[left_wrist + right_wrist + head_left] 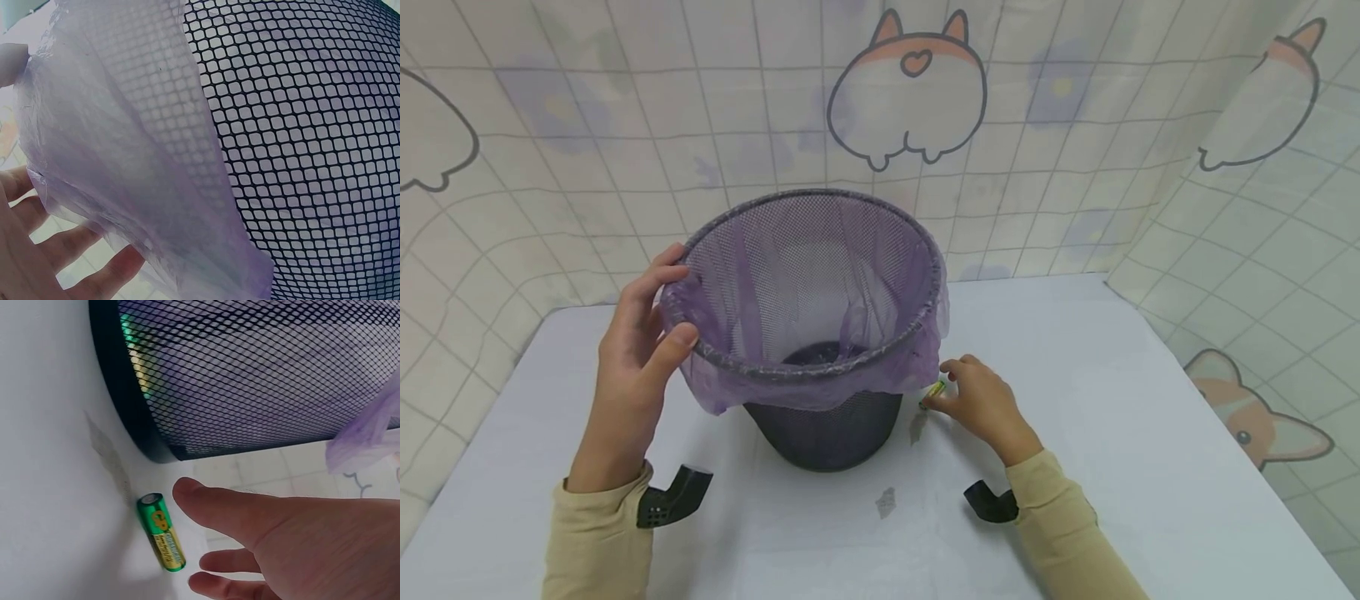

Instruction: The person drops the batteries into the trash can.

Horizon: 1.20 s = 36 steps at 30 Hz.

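Observation:
A black mesh wastebasket [827,433] lined with a thin purple bag [790,387] stands on the white table. My left hand [643,333] grips its rim at the left side, thumb and fingertips over the bag's folded edge. In the left wrist view, fingers [69,250] lie along the bag's outside. Right of the basket's base, my right hand [981,404] reaches down to a small green and yellow battery [161,532] on the table. Its thumb [194,490] and fingertips are spread close around the battery, with gaps showing between.
Something green and yellow [134,356] shows through the mesh low inside the wastebasket. Grey patches [886,502] mark the white tabletop [1045,333]. A patterned curtain [760,125] hangs behind and at both sides. Black wrist mounts [677,497] stick out from both sleeves.

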Each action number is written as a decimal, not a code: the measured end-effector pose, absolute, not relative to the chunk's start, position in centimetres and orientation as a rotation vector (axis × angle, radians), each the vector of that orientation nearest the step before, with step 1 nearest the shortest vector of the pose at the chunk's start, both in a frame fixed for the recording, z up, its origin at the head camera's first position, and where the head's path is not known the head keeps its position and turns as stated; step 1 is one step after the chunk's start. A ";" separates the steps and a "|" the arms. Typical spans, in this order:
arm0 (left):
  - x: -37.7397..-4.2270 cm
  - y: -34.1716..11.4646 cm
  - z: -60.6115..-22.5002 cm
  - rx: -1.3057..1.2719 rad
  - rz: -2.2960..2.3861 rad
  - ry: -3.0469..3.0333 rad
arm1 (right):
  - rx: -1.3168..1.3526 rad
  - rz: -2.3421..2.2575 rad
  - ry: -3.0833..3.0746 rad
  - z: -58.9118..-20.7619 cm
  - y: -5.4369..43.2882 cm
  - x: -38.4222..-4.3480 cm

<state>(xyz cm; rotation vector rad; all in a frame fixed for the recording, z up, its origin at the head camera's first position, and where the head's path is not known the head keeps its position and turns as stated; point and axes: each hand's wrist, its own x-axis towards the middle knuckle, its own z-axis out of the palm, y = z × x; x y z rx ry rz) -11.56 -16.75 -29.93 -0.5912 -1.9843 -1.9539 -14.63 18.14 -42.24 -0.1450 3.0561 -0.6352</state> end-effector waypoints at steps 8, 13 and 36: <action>-11.6 -16.8 -29.9 -0.605 -1.965 -1.979 | -0.104 -0.596 3.053 -42.9 17.7 -14.7; -11.5 -16.7 -29.9 -0.561 -1.957 -2.004 | -0.090 -0.596 3.070 -43.5 17.6 -14.9; -11.2 -16.6 -29.6 -0.515 -1.926 -2.034 | -0.136 -0.635 3.090 -42.9 17.9 -14.7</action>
